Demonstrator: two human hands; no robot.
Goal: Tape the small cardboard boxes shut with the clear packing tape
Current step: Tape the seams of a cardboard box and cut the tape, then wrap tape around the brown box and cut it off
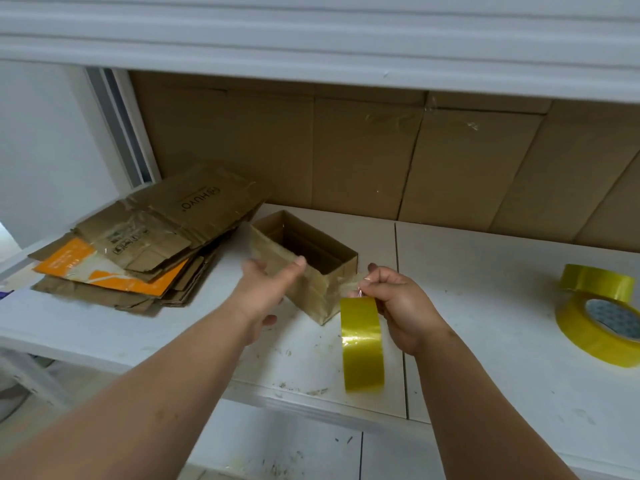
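Box (304,261) steadied by left hand (263,289); right hand (398,303) pinching tape roll (362,344).

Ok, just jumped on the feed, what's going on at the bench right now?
A person is taping a small open-topped brown cardboard box on the white table. The left hand steadies the box's near wall, thumb at the rim. The right hand pinches the loose end of a yellowish clear tape roll, hanging on edge beside the box. Two more tape rolls lie to the right; flattened cardboard is stacked left.
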